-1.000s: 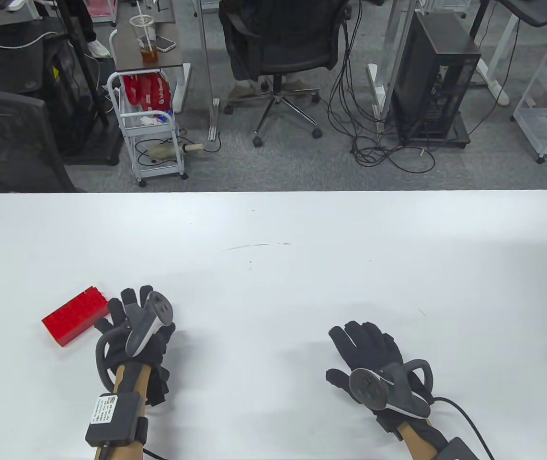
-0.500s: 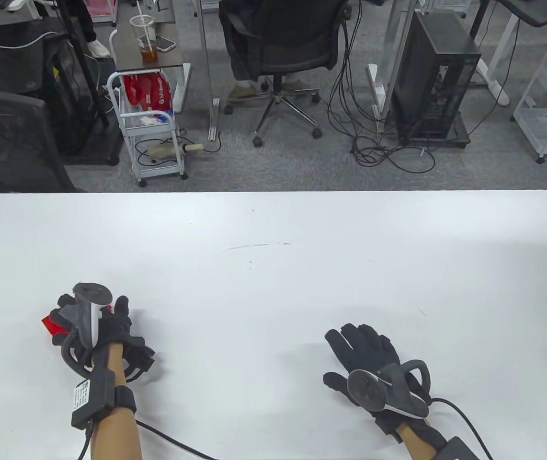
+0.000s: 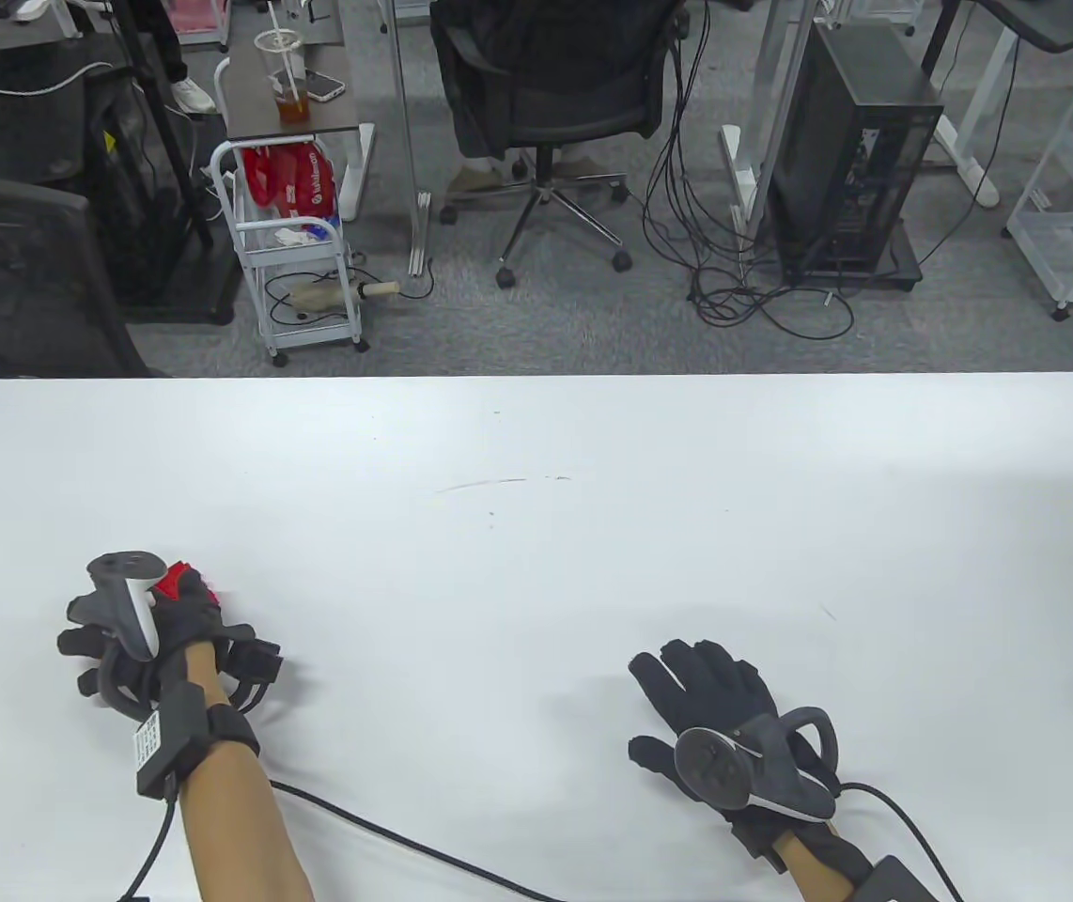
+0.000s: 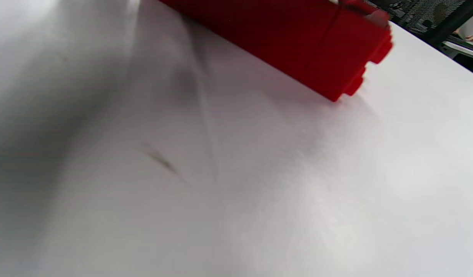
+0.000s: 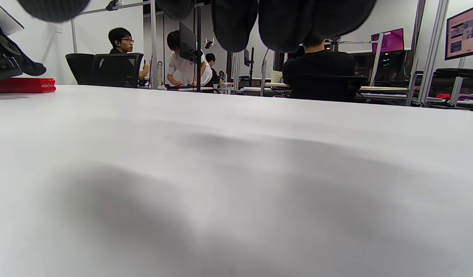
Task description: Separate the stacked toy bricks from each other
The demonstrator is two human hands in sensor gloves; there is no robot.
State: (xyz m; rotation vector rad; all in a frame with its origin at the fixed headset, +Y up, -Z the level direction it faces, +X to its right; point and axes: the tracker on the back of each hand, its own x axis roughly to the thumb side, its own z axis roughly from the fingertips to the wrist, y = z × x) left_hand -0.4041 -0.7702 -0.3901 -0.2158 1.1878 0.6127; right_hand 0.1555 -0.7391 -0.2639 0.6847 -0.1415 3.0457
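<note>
Nearest, toward the right of the white table, the right hand lies flat with its fingers spread and holds nothing. Farther out at the near left, the left hand covers the red brick stack, whose far end shows past the glove. The fingers seem wrapped over it, though the table view hides the actual contact, so I cannot tell how firm the hold is. In the left wrist view the red brick stack runs along the top, studs at its end, a seam visible between bricks.

To do this step well, the left hand should probably settle a firm hold on one brick only. The right hand could then take the other brick beyond the seam and peel it away at an angle.
</note>
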